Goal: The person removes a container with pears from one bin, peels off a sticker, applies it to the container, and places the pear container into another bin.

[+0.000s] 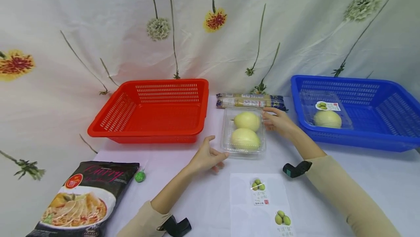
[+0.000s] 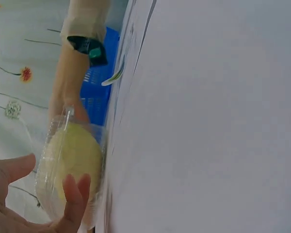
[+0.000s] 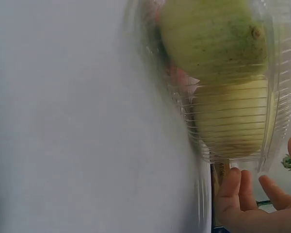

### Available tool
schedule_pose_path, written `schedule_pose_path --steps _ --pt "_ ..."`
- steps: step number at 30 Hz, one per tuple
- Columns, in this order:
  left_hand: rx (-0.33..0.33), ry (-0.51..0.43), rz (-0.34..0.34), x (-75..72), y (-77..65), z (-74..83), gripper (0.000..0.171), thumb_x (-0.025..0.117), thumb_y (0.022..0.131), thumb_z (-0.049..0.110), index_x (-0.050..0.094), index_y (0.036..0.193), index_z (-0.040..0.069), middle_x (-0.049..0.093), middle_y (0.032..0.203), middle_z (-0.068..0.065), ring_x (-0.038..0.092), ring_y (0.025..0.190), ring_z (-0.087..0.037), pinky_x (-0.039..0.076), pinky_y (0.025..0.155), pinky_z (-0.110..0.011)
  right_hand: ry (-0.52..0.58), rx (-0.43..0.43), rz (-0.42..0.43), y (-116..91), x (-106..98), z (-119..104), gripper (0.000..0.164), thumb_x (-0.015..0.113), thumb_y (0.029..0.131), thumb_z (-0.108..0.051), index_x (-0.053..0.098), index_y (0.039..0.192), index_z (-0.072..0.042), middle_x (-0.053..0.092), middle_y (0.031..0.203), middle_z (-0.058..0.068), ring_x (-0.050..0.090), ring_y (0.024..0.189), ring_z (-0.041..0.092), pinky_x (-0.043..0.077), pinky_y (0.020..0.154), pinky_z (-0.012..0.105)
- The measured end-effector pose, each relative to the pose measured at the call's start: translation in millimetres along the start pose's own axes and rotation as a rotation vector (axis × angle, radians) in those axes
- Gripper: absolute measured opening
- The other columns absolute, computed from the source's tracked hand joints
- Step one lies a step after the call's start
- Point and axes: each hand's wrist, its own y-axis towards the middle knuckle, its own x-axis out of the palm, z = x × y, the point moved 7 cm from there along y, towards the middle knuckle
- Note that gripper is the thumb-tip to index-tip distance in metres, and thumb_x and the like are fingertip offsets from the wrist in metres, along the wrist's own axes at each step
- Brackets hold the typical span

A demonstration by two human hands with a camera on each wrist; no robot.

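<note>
A clear plastic clamshell box (image 1: 226,131) with two pale yellow melon-like fruits (image 1: 245,138) lies between my hands on the white cloth. My left hand (image 1: 206,156) is at its near left corner, thumb and fingers spread apart. In the left wrist view, the left fingers (image 2: 76,199) overlap the box end. At the far right edge of the box is my right hand (image 1: 277,121), its fingertips right beside the wall. The right wrist view has the right fingers (image 3: 230,187) loosely bent close to the ribbed side, thumb apart. Neither hand grips the box.
A red basket (image 1: 147,133) stands left, a blue basket (image 1: 361,135) right with another boxed fruit (image 1: 327,119) inside. Long packets (image 1: 246,102) lie behind the box. Nearer are a sticker sheet (image 1: 241,208), a black curry noodle bag (image 1: 88,197) and a green-wrapped lollipop (image 1: 140,176).
</note>
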Motion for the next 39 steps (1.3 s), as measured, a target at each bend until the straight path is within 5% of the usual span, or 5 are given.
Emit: schedule_pose_path --steps 5,12,22,28,39 --pt "-0.036 -0.236 -0.097 17.3 -6.1 -3.8 0.084 0.065 0.085 0.011 0.007 0.144 -0.002 0.066 0.1 -0.027 0.07 0.071 -0.027 0.057 0.068 -0.037 -0.047 -0.032 0.021 19 3 -9 0.061 0.05 0.097 -0.033 0.029 0.146 -0.003 0.031 0.145 0.019 0.043 0.115 0.028 0.043 0.093 0.037" --pt "-0.009 -0.42 -0.056 28.2 -10.2 3.6 0.072 0.058 0.088 0.003 0.012 0.142 -0.003 0.062 0.109 -0.029 0.068 0.09 -0.033 0.054 0.08 -0.04 -0.1 0.011 0.024 31 7 -11 0.06 0.052 0.096 -0.031 0.034 0.142 0.004 0.031 0.146 0.019 0.03 0.133 0.032 0.025 0.11 0.051" --pt "0.013 -0.5 0.07 21.1 -1.2 -0.1 0.059 0.059 0.085 -0.002 0.028 0.134 -0.012 0.067 0.088 -0.011 0.069 0.077 -0.019 0.055 0.078 -0.035 -0.019 0.006 0.068 24 2 -13 0.055 0.052 0.097 -0.024 0.035 0.14 0.007 0.028 0.147 0.018 0.034 0.126 0.026 0.038 0.1 0.037" --pt "-0.009 -0.473 0.212 5.5 8.8 6.5 0.057 0.061 0.084 0.0 0.035 0.134 -0.008 0.062 0.079 -0.005 0.061 0.066 -0.011 0.054 0.072 -0.026 0.052 -0.032 0.129 2 -4 -16 0.05 0.05 0.098 -0.023 0.039 0.137 0.007 0.04 0.119 0.007 0.044 0.076 0.008 0.043 0.066 0.02" --pt "0.069 -0.42 0.37 -6.6 19.7 29.9 0.072 0.064 0.08 -0.003 0.027 0.141 -0.012 0.044 0.07 -0.001 0.049 0.06 -0.009 0.047 0.063 -0.017 0.091 -0.024 0.215 -48 -8 -1 0.053 0.047 0.099 -0.026 0.035 0.14 0.006 0.041 0.125 0.011 0.053 0.07 0.003 0.051 0.072 0.019"
